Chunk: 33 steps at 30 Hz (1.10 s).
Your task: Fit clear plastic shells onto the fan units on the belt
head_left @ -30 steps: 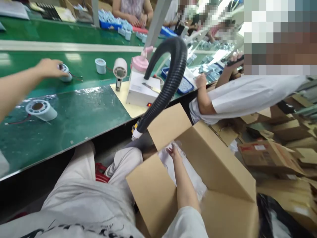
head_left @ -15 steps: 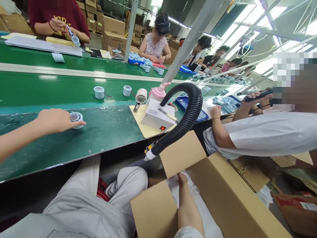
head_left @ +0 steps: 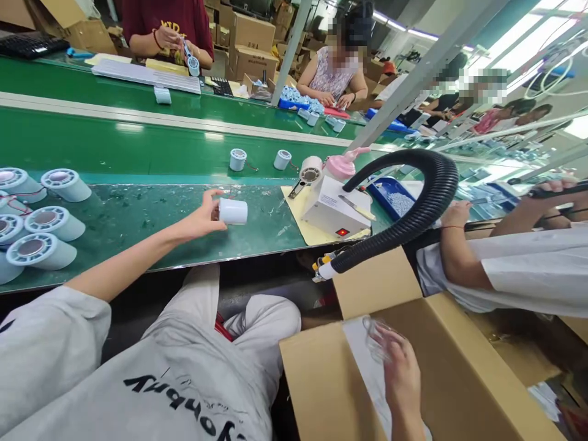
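Note:
My left hand (head_left: 204,215) grips one end of a small light-blue fan housing (head_left: 234,212), thumb and fingers on either side. The cylinder is tipped sideways over the green bench, and its smooth wall faces right. Over an open cardboard box (head_left: 312,373), my right hand (head_left: 402,370) has its fingers closed on a clear plastic piece (head_left: 374,338), round in outline and slightly blurred. White plastic lining (head_left: 361,343) shows below it in the box. More fan housings (head_left: 54,223) with slotted round ends, some with red wires, are grouped at the left.
A white machine (head_left: 337,211) with a lit red switch and black corrugated hose (head_left: 441,184) stands to the right of my left hand. Two wired fan housings (head_left: 237,160) sit on the green conveyor (head_left: 151,147). A co-worker's arm (head_left: 459,245) is close at right.
The view has swung left. My left hand has tipped the fan housing from upright onto its side and moved it rightward. My right hand has risen from inside the box with the clear piece.

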{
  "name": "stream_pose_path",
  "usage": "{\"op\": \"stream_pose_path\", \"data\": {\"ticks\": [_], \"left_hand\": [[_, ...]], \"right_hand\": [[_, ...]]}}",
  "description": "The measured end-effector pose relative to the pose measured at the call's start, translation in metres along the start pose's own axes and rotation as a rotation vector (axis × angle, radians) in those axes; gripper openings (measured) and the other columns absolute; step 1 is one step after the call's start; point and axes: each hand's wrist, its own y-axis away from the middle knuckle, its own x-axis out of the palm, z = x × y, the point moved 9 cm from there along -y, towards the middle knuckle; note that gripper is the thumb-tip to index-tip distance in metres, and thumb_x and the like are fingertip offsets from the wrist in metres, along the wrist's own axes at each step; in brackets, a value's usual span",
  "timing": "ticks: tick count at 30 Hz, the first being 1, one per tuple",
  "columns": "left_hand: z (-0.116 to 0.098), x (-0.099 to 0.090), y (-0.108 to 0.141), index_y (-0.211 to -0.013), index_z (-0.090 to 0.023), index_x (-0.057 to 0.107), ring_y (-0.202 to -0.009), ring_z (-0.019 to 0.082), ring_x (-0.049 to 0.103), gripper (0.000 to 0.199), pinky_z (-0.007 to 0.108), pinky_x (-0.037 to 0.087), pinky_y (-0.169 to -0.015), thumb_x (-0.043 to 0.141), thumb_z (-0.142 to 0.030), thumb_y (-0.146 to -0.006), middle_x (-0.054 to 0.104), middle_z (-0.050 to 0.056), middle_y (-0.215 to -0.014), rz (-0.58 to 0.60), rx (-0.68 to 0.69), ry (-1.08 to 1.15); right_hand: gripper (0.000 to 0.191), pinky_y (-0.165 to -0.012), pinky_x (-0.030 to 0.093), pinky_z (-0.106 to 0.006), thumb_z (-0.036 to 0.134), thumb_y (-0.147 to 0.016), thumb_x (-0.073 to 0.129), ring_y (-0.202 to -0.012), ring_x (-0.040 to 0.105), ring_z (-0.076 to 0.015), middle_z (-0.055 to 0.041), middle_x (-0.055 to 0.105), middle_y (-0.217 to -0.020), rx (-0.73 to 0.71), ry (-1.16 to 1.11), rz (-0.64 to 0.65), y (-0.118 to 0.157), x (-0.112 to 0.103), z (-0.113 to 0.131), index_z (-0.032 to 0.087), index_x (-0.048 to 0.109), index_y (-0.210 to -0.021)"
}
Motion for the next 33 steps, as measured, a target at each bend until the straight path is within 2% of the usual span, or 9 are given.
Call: {"op": "stream_pose_path", "data": {"ticks": [4,5,10,15,21,23,26,30,33], "left_hand": [[0.034,0.079,0.039,-0.105,-0.018,0.055,-0.068,0.019,0.062,0.053,0.028,0.047,-0.056,0.068,-0.054,-0.069,0.067,0.007,-0.085,0.282,-0.379,0.593],[0.042,0.097,0.049,-0.097,-0.017,0.057,-0.06,0.017,0.058,0.048,0.025,0.042,-0.049,0.064,-0.059,-0.074,0.064,0.006,-0.075,0.336,-0.47,0.629],[0.054,0.141,0.083,-0.087,-0.017,0.063,-0.048,0.008,0.044,0.045,0.018,0.027,-0.035,0.077,-0.057,-0.073,0.056,-0.002,-0.068,0.618,-0.473,0.326],[0.054,0.135,0.092,-0.086,-0.015,0.067,-0.047,0.007,0.042,0.065,0.018,0.028,-0.035,0.069,-0.078,-0.073,0.054,-0.002,-0.063,0.682,-0.357,0.103],[0.086,0.138,0.101,-0.083,-0.018,0.059,-0.034,0.008,0.03,0.085,0.021,0.015,-0.033,0.029,-0.097,-0.077,0.046,-0.003,-0.051,0.647,-0.672,0.288],[0.08,0.147,0.104,-0.083,-0.017,0.062,-0.037,0.008,0.031,0.082,0.022,0.019,-0.035,0.036,-0.095,-0.078,0.047,-0.003,-0.053,0.749,-0.591,0.222],[0.058,0.151,0.102,-0.089,-0.017,0.069,-0.056,0.011,0.049,0.054,0.023,0.038,-0.051,0.064,-0.071,-0.083,0.059,0.001,-0.071,0.807,-0.256,-0.046],[0.03,0.135,0.093,-0.099,-0.02,0.074,-0.092,0.019,0.061,0.024,0.03,0.046,-0.084,0.065,-0.041,-0.09,0.065,0.006,-0.102,0.608,0.109,-0.361],[0.024,0.127,0.092,-0.104,-0.02,0.073,-0.095,0.02,0.06,0.035,0.032,0.047,-0.088,0.077,-0.047,-0.083,0.064,0.006,-0.101,0.507,0.21,-0.308]], "right_hand": [[0.041,-0.091,0.059,-0.049,0.043,-0.096,0.062,-0.112,0.069,-0.0321,-0.0142,0.068,-0.127,-0.442,0.156,0.357,0.062,0.09,0.094,0.026,0.065,-0.133],[0.042,-0.093,0.059,-0.049,0.038,-0.098,0.061,-0.116,0.067,-0.0317,-0.0144,0.065,-0.131,-0.56,0.201,0.345,0.074,0.108,0.117,0.027,0.063,-0.138],[0.045,-0.093,0.058,-0.054,0.028,-0.098,0.06,-0.114,0.059,-0.0348,-0.0166,0.055,-0.141,-0.805,0.405,0.309,0.095,0.176,0.176,0.031,0.061,-0.143],[0.04,-0.089,0.059,-0.049,0.021,-0.096,0.062,-0.109,0.058,-0.0322,-0.0136,0.054,-0.146,-0.833,0.465,0.335,0.094,0.189,0.175,0.031,0.067,-0.135],[0.044,-0.089,0.057,-0.045,0.021,-0.094,0.064,-0.105,0.058,-0.0295,-0.0126,0.057,-0.142,-0.93,0.46,0.278,0.111,0.182,0.171,0.032,0.064,-0.137],[0.046,-0.086,0.058,-0.046,0.018,-0.092,0.063,-0.103,0.058,-0.0304,-0.0123,0.056,-0.146,-0.876,0.52,0.334,0.11,0.191,0.165,0.032,0.066,-0.136],[0.033,-0.083,0.059,-0.049,0.013,-0.087,0.065,-0.108,0.059,-0.034,-0.0157,0.056,-0.145,-0.755,0.502,0.452,0.102,0.199,0.156,0.024,0.074,-0.117],[0.002,-0.086,0.06,-0.045,0.023,-0.088,0.072,-0.117,0.062,-0.0327,-0.0131,0.061,-0.133,-0.587,0.222,0.634,0.096,0.2,0.154,0.023,0.074,-0.09],[0.021,-0.088,0.059,-0.042,0.038,-0.095,0.066,-0.111,0.066,-0.0288,-0.0115,0.065,-0.121,-0.4,0.022,0.651,0.09,0.196,0.15,0.022,0.072,-0.082]]}}
